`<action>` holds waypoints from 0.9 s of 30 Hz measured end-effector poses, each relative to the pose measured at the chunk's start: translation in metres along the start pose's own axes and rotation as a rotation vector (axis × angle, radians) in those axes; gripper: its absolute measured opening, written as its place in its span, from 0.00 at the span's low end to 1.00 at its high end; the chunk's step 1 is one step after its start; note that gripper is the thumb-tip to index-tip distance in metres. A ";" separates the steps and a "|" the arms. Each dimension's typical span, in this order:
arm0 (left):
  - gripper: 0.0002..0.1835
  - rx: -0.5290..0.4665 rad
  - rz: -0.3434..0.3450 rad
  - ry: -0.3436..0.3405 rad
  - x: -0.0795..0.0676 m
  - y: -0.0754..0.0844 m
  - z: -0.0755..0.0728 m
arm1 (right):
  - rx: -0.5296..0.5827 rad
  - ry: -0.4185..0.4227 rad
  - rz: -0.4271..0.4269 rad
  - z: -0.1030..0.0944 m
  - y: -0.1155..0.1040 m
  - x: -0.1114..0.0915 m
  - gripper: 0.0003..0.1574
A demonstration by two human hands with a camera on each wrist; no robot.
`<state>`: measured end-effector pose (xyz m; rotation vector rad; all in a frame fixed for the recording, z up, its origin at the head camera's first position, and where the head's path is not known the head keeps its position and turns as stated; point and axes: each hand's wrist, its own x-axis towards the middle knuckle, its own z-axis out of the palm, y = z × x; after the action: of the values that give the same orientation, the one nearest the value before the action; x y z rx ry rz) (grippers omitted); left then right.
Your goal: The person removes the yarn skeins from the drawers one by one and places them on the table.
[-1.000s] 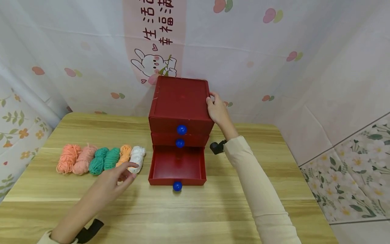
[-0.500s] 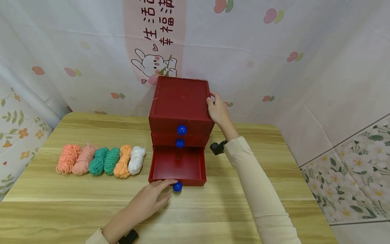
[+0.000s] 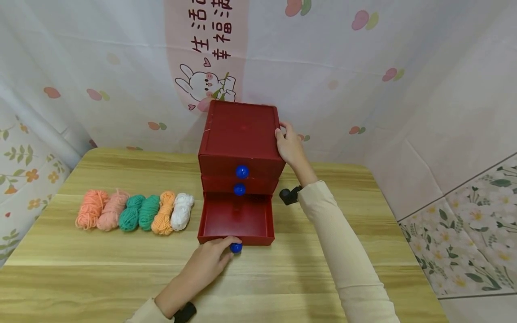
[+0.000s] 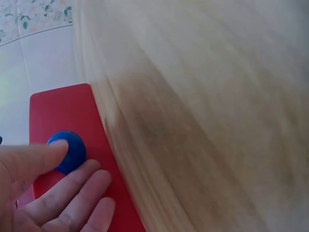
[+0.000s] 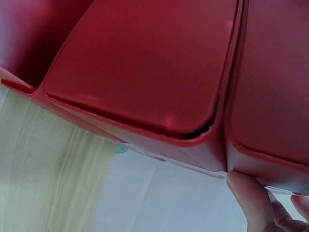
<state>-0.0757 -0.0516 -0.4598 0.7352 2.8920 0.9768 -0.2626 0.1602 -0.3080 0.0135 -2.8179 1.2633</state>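
Note:
A red chest of drawers point(image 3: 242, 130) stands at the middle of the table with its bottom drawer point(image 3: 236, 224) pulled out. Inside, the drawer shows a bare red floor. My left hand point(image 3: 206, 262) pinches the blue round knob point(image 3: 237, 248) on that drawer's front. In the left wrist view the thumb presses one side of the knob point(image 4: 75, 157) and the fingers lie along the other. My right hand point(image 3: 290, 146) rests against the chest's upper right side, thumb at the top edge. Its fingertips touch the red side wall in the right wrist view.
A row of yarn skeins lies left of the chest: coral point(image 3: 92, 210), pink point(image 3: 113, 211), two green point(image 3: 149, 211), orange point(image 3: 163, 213) and white point(image 3: 182, 211). The two upper drawers, with blue knobs point(image 3: 242, 172), are closed. A patterned curtain point(image 3: 323, 89) hangs behind the table.
My left hand has moved right from beside the white yarn to the bottom drawer's knob and taken hold of it. The right hand and the drawer have stayed in place.

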 end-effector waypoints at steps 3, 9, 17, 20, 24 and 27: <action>0.15 0.016 -0.011 0.020 0.001 0.002 0.000 | -0.006 0.000 -0.002 0.000 0.001 0.000 0.31; 0.14 0.025 -0.014 0.049 0.005 0.002 0.001 | -0.005 -0.002 0.007 0.000 0.002 0.000 0.31; 0.14 -0.003 -0.022 0.062 0.014 -0.002 0.000 | -0.008 -0.002 0.003 0.000 0.002 0.001 0.31; 0.14 -0.007 -0.031 0.067 0.018 -0.002 -0.001 | -0.009 0.000 -0.002 0.000 0.002 0.001 0.31; 0.14 -0.012 -0.040 0.065 0.019 -0.001 -0.003 | -0.013 0.002 -0.002 0.000 0.002 0.001 0.31; 0.14 -0.014 -0.040 0.068 0.020 0.000 -0.003 | -0.013 0.001 0.001 0.000 0.001 0.001 0.31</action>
<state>-0.0938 -0.0453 -0.4544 0.6531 2.9417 1.0360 -0.2632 0.1612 -0.3089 0.0106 -2.8260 1.2444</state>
